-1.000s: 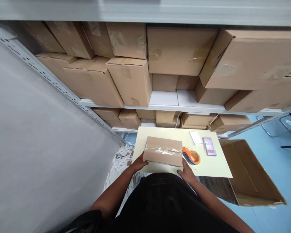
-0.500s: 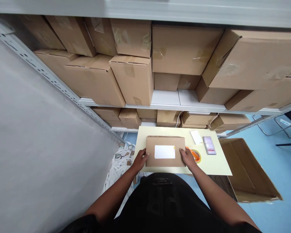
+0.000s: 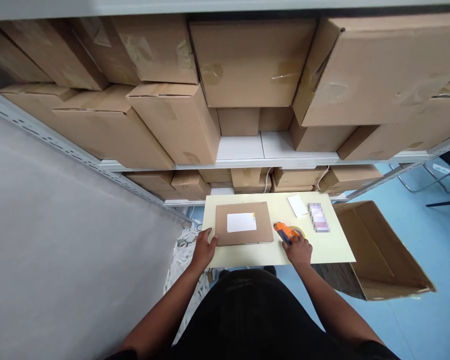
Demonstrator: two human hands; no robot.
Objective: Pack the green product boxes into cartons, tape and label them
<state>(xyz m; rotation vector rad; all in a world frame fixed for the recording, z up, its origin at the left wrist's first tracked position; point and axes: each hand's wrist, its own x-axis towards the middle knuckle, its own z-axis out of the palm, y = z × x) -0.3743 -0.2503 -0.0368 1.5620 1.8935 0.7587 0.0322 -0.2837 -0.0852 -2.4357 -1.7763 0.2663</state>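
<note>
A flat cardboard box [image 3: 264,225] with a white label [image 3: 241,222] lies on the pale yellow tabletop [image 3: 247,255]. At its near left corner is my left hand [image 3: 203,251], fingers apart and the thumb by the box edge; it grips nothing. My right hand [image 3: 300,250] is closed around an orange tape dispenser [image 3: 282,228] to the right of the box. A yellow-edged tape roll shows at the dispenser's far side, partly hidden by the fingers.
A white card or pad [image 3: 297,206] and a blurred-out item [image 3: 318,217] lie on the table's right part. Shelves [image 3: 243,163] full of cardboard boxes rise behind it. An open large carton [image 3: 375,245] stands at the right, and paper strips [image 3: 178,265] litter the floor at left.
My right hand has left the box and taken hold of the tape dispenser. The box has turned slightly and sits farther back; my left hand's fingers have loosened from its side.
</note>
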